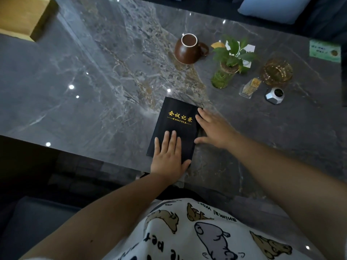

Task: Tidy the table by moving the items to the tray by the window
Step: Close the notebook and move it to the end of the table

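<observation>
A black notebook [175, 117] with gold lettering lies flat near the front edge of the grey marble table [84, 87]. My left hand [169, 156] rests palm down on its lower part, fingers spread, thumb at the near corner. My right hand [214, 128] lies against the notebook's right edge, fingertips on the cover, thumb on the table. A brown mug [187, 49] lies on its side further back. No tray or window is in view.
Right of the mug stand a green plant in a glass jar [225, 76], a toothpick holder [248, 89], an amber glass ashtray [277, 72] and a small silver faceted object [275, 95]. A green card [324, 51] lies far right. A wooden box [22, 15] sits far left.
</observation>
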A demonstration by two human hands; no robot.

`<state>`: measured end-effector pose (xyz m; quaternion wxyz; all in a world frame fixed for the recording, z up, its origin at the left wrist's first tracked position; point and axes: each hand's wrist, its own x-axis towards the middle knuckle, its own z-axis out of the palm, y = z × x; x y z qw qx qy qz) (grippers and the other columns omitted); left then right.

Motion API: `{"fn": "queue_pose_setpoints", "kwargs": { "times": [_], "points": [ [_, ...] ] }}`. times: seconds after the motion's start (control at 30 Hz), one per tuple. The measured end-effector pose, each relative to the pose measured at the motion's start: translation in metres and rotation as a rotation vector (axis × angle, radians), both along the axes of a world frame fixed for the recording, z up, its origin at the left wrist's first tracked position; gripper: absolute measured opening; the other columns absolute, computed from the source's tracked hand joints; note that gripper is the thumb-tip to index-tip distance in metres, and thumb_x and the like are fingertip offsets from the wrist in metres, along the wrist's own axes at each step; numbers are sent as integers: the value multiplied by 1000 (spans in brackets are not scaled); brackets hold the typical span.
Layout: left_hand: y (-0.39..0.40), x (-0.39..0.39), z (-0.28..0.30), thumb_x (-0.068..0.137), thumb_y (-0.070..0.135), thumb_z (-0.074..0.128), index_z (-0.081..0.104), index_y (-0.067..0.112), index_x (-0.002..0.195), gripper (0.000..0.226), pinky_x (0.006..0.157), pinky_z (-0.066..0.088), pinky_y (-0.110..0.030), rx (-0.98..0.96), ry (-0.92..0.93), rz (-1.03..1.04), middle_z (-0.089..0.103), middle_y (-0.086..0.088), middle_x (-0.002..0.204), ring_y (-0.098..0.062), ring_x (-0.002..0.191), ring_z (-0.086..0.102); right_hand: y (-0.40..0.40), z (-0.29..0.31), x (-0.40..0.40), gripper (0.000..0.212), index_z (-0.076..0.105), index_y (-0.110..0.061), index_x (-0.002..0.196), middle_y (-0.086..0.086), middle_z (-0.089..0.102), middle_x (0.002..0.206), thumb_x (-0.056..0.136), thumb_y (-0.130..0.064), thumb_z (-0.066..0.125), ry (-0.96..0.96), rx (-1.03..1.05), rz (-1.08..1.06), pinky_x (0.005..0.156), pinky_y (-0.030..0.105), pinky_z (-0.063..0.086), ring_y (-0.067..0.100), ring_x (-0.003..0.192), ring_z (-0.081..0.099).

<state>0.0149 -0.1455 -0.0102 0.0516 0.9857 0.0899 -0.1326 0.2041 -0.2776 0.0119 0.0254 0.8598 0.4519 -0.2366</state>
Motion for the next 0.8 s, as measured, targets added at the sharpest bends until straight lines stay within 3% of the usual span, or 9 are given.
{"fn": "queue_pose_setpoints", "kwargs": {
  "times": [0.2,0.47,0.8],
  "points": [
    [-4,1,0,88,70,16,12,4,150,91,114,-8,-58,21,14,-6,6,-18,160,-32,147,-9,1,1,0,101,13,-10,152,10,-5,162,81,-67,54,18,30,-15,119,36,4,23,150,-3],
    [-1,0,3,86,69,25,16,6,150,91,114,-4,-59,0,-6,38,8,-14,160,-29,147,-5,4,3,-2,102,15,-11,152,7,-3,163,79,-66,59,22,55,-51,118,34,6,19,149,-4],
    [32,-2,7,83,68,24,15,9,151,91,115,-8,-57,13,21,83,4,-11,161,-27,147,-8,40,-2,-7,103,19,-9,151,10,2,163,77,-66,62,25,94,-75,119,37,9,23,150,2]
  ]
}}
